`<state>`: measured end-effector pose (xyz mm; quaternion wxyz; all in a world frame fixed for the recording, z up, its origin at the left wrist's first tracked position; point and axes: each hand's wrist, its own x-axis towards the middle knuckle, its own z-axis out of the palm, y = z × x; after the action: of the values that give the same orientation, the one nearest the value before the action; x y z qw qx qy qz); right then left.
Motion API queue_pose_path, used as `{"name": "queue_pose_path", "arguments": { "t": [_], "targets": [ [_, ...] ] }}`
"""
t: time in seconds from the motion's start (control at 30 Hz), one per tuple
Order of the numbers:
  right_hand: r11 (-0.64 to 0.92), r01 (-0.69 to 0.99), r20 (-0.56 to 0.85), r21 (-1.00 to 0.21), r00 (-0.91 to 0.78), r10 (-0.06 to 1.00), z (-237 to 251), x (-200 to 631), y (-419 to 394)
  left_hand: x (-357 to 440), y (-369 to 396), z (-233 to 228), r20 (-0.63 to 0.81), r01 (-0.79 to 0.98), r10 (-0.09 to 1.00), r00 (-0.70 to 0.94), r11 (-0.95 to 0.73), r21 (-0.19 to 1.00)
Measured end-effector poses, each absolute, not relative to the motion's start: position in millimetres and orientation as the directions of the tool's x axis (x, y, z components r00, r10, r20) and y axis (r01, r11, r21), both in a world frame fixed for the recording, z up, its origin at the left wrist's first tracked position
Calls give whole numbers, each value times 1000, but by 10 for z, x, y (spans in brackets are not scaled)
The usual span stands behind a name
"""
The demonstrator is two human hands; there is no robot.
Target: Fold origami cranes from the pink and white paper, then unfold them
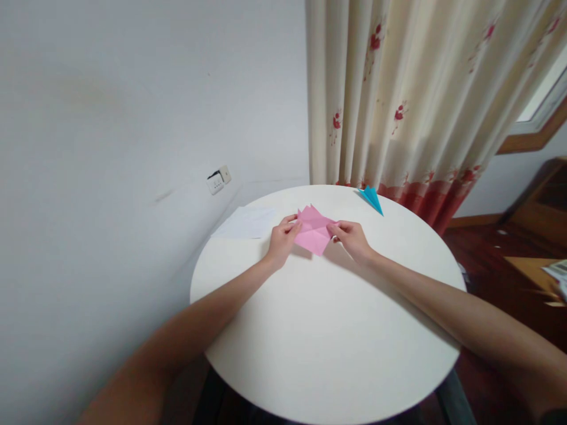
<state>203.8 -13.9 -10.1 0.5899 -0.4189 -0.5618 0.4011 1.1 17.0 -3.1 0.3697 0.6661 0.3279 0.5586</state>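
Note:
A creased sheet of pink origami paper is held between both hands, just above the white round table. My left hand pinches its left edge, thumb on top. On the opposite side my right hand grips the right corner between thumb and fingers. Pointed folds stick up along the paper's far edge, and one corner points towards me. Its shadow falls on the tabletop below. The underside of the paper is hidden.
A blue folded paper plane lies near the table's far right edge. White sheets of paper rest at the far left. Behind stand a wall with a socket and a flowered curtain.

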Motion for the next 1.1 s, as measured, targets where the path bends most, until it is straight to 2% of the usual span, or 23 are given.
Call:
{"name": "queue_pose_path", "arguments": {
  "t": [0.17, 0.4, 0.6, 0.7, 0.83, 0.93, 1.1],
  "targets": [
    [311, -32, 308, -950, 73, 949, -117, 2065, -136, 32, 203, -76, 446, -113, 885, 137, -433, 894],
    [350, -21, 348, -937, 69, 935, -114, 2062, -131, 29, 154, -18, 468, -73, 865, 177, -463, 883],
    [536, 151, 552, -831, 101, 827, -25, 2068, -208, 29, 154, 6, 630, 0, 742, 230, -647, 762],
    [596, 230, 619, -769, 39, 784, 30, 2063, -274, 33, 129, 44, 683, 95, 698, 214, -711, 697],
    [635, 250, 642, -731, -62, 764, 59, 2062, -313, 32, 58, 116, 734, 181, 645, 213, -764, 619],
    [623, 275, 636, -732, -52, 770, 34, 2074, -285, 41, 28, 140, 699, 99, 686, 203, -724, 682],
    [509, 228, 533, -830, 52, 845, -65, 2097, -180, 50, 70, 99, 545, -59, 826, 142, -542, 838]
  ]
}}
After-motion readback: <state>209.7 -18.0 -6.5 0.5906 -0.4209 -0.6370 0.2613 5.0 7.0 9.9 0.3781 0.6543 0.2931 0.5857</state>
